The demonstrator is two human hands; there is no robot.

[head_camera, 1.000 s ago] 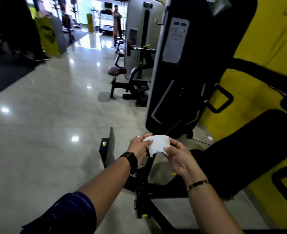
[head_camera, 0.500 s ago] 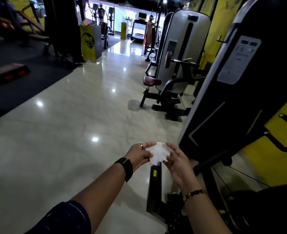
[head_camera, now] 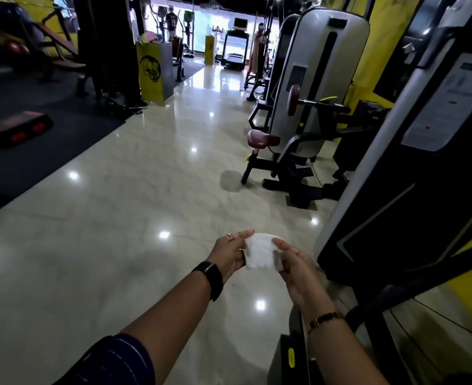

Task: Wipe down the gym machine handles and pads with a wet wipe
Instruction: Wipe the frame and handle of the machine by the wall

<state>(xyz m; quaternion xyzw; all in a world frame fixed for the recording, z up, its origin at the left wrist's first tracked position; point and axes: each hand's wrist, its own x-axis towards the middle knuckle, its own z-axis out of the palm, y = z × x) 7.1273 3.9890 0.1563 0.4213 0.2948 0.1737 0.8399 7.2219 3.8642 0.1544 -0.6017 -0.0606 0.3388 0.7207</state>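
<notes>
A white wet wipe [head_camera: 259, 252] is stretched between both hands above the tiled floor. My left hand [head_camera: 230, 254] pinches its left edge, with a ring on one finger and a black watch on the wrist. My right hand [head_camera: 294, 262] pinches the right edge; a thin bracelet circles that wrist. A grey gym machine [head_camera: 316, 79] stands ahead on the right, with a maroon seat pad [head_camera: 263, 138] and a maroon roller pad [head_camera: 294, 99] on a black bar. A black machine housing [head_camera: 423, 176] rises close on my right.
Glossy beige tiles [head_camera: 123, 232] stretch ahead. Dark mats with a red-and-black step platform [head_camera: 12, 126] lie to the left. A yellow stand [head_camera: 150, 70] and black pillar sit further back. A person stands at cardio machines [head_camera: 170, 22] in the distance. Black frame parts [head_camera: 293, 354] lie near my right arm.
The view has swung up and left, away from the yellow wall and black pad. Both hands keep holding the wipe and have spread it a little wider.
</notes>
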